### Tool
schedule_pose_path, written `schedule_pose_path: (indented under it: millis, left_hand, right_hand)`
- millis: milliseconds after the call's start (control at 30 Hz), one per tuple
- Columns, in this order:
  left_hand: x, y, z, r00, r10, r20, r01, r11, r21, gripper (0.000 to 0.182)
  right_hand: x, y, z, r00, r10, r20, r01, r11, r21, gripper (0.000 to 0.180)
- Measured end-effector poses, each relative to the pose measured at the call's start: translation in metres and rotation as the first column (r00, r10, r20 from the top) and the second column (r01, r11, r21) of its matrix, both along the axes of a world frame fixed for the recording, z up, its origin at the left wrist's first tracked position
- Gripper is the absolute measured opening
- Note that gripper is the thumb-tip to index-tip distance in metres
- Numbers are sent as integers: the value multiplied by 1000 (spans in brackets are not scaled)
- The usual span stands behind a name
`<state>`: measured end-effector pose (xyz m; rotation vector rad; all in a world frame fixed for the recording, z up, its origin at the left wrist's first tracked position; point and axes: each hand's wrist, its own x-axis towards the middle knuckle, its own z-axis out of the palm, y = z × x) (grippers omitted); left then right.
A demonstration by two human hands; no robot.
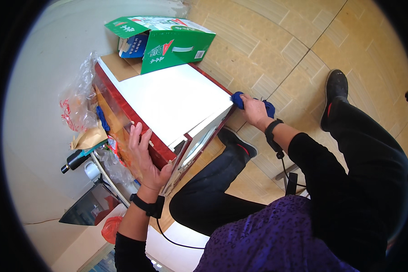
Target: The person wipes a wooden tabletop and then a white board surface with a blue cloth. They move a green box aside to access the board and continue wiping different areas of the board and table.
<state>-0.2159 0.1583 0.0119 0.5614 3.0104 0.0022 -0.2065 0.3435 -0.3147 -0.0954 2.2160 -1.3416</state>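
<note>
My right hand (255, 110) grips a bunched dark blue cloth (237, 100) against the right corner of a cabinet. The cabinet has a broad white panel (166, 102) bordered by glossy dark red trim (120, 98). On the left trim, near its front end, lies my left hand (148, 159), holding nothing, fingers extended and thumb spread. Between my hands, the cabinet's front shows a red-edged door or drawer (187, 146) standing slightly out. Part of the cloth is hidden beneath my right fingers.
A green printed carton (176, 49) with open flaps sits at the panel's far end. Clear plastic bags (78, 98), a black bottle (75, 160), a white mug (91, 170) and a dark screen (91, 204) are on the left by the wall. Tiled floor (292, 68) extends right.
</note>
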Motion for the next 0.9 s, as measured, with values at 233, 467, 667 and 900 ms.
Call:
schedule_pose_path:
  millis: [233, 467, 667, 900]
  left_hand:
    - [-1, 3, 5, 1000, 1, 12, -1, 1000, -12, 77]
    - [2, 3, 2, 1000, 18, 16, -19, 999, 42, 78]
    - [2, -2, 0, 1000, 15, 15, -16, 999, 44, 78]
    - [0, -2, 1, 1000, 9, 17, -10, 999, 31, 80]
  right_hand:
    - [32, -17, 13, 979, -187, 84, 180, 980, 81, 30]
    - [70, -9, 19, 889, -279, 363, 265, 960, 89, 42]
    - [21, -23, -8, 978, -188, 93, 188, 982, 8, 42]
    - [-3, -27, -15, 983, -16, 185, -8, 992, 129, 28]
